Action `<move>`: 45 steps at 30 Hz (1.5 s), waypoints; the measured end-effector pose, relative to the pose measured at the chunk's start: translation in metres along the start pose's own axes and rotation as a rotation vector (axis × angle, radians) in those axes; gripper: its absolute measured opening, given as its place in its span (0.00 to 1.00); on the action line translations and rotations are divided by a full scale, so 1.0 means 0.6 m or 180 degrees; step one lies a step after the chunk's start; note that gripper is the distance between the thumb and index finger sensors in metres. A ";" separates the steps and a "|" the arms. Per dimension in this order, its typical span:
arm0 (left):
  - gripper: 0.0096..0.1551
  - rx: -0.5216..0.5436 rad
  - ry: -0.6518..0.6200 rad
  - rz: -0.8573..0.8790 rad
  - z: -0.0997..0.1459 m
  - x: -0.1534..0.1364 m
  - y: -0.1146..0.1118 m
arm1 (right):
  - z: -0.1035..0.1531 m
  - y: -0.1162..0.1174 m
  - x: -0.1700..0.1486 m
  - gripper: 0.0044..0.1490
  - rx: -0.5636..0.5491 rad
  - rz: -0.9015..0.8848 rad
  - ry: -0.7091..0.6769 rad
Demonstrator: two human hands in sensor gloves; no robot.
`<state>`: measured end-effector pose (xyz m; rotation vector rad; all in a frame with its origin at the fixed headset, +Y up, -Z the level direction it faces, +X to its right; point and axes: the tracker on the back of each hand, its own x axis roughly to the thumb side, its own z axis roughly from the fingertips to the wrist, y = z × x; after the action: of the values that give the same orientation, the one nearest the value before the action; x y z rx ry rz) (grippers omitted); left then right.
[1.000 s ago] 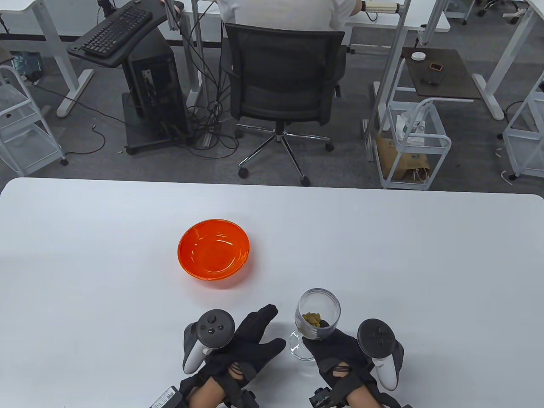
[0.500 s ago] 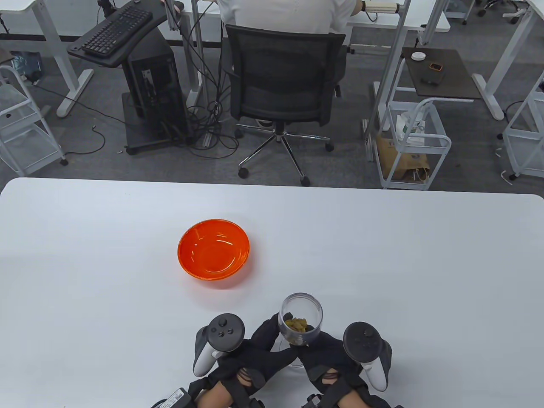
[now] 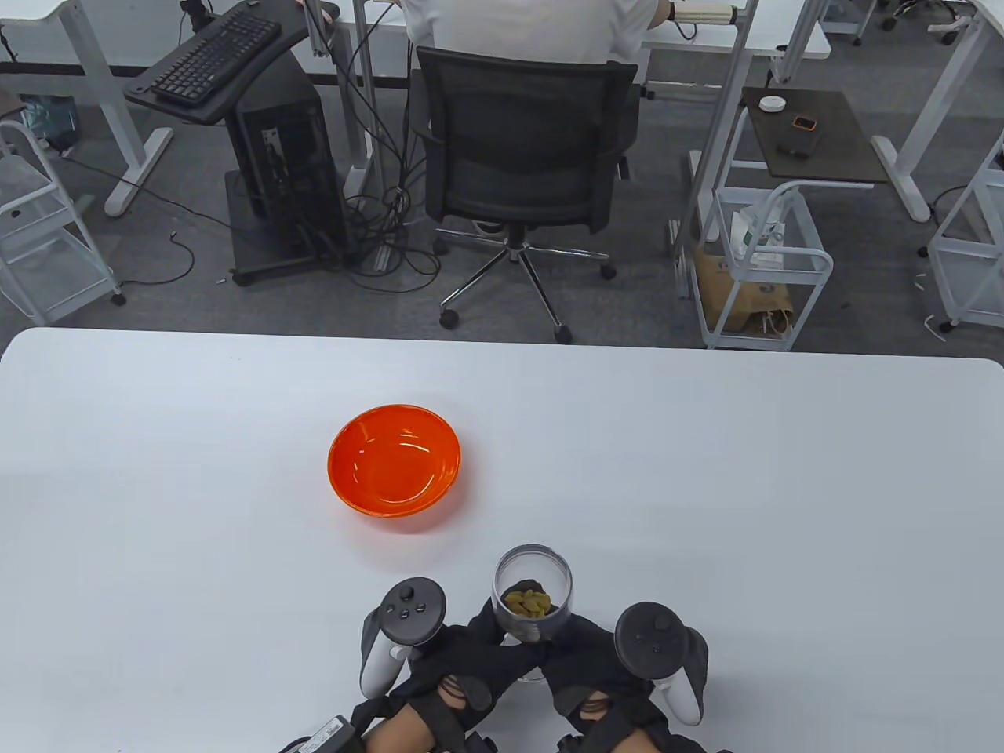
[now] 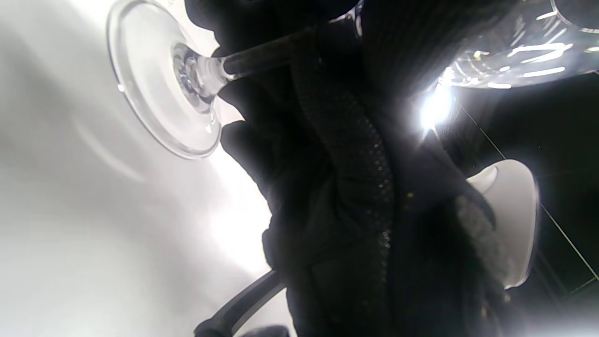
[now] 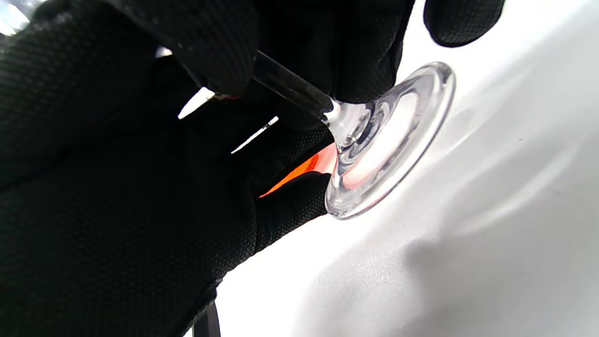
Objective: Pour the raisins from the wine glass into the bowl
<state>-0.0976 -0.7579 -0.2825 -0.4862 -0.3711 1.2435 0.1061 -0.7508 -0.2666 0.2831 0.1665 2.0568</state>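
The wine glass [image 3: 532, 566] with yellowish raisins [image 3: 527, 602] in it is upright near the table's front edge, between my two hands. My right hand [image 3: 579, 642] pinches its stem just above the foot [image 5: 398, 140], which hangs tilted a little above the table. My left hand [image 3: 480, 639] is pressed against the glass from the left, fingers around the stem under the glass's cup; the foot also shows in the left wrist view [image 4: 149, 93]. The orange bowl [image 3: 394, 459] stands empty, up and to the left of the glass, apart from both hands.
The white table [image 3: 784, 486] runs wide on all sides of the bowl. Beyond its far edge are an office chair [image 3: 524, 149], desks and wire carts on the floor.
The glass has moved left and slightly towards me, and is off the table. My left hand has closed in from the left and now meets the right hand under the glass.
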 end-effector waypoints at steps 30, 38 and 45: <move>0.28 0.0574 0.0073 0.0089 0.009 0.000 0.016 | -0.005 0.005 -0.003 0.23 -0.0105 0.0430 0.0050; 0.28 0.0819 0.0076 0.0019 0.015 0.000 0.032 | -0.005 -0.017 -0.001 0.33 -0.0212 0.0565 -0.0033; 0.28 0.0918 0.0106 0.0029 0.018 -0.004 0.044 | -0.002 -0.060 -0.008 0.39 -0.0537 0.0839 0.0028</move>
<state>-0.1252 -0.7524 -0.2877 -0.2611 -0.1574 1.2716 0.1384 -0.7376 -0.2771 0.1996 -0.0421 2.3173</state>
